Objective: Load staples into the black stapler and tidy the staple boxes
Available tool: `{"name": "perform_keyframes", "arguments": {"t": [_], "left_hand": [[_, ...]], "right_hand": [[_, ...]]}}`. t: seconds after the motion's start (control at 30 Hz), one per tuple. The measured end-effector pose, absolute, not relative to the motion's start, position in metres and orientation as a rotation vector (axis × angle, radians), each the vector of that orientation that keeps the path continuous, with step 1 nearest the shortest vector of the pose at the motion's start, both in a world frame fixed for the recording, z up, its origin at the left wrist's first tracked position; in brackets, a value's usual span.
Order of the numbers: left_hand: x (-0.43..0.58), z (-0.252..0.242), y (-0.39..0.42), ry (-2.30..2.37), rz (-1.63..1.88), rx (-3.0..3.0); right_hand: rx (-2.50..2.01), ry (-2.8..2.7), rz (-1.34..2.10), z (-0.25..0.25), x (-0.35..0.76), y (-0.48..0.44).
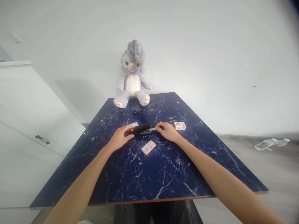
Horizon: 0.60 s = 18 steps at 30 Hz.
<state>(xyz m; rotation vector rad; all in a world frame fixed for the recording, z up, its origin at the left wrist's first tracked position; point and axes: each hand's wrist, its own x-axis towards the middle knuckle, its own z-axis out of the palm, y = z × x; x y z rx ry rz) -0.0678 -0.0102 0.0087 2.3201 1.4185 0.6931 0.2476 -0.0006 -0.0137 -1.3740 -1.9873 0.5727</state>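
A black stapler [141, 128] with an orange part lies sideways on the blue marbled table [140, 180]. My left hand [120, 137] grips its rear end, thumb and fingers around it. At its front end, the fingers of my right hand [167, 130] pinch a silvery metal piece [152, 129] that sticks out from the stapler. Whether that piece is the staple tray or a strip of staples, I cannot tell. Nearer to me lies a small flat white and red box [149, 147]. Another white and red box [133, 124] shows partly behind the stapler.
A white box with dark pictures [179, 125] stands just right of my right hand. A grey plush rabbit [133, 74] sits at the table's far edge against the wall. At left is a white cabinet [28, 124]; clear plastic packaging [266, 144] lies on the floor at right.
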Motion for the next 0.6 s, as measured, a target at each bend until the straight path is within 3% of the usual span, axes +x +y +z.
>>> {"name": "perform_keyframes", "arguments": {"t": [0.37,0.6], "left_hand": [[-0.0684,0.0065,-0.0087,1.441,0.681,2.325],[-0.0685,0.006,-0.0091,1.454,0.668,2.327]], "right_hand": [[-1.396,-1.67,0.664,-0.0225,0.2519,0.0059],[-1.534,-1.836,0.609,-0.0131,0.2545,0.0067]]}}
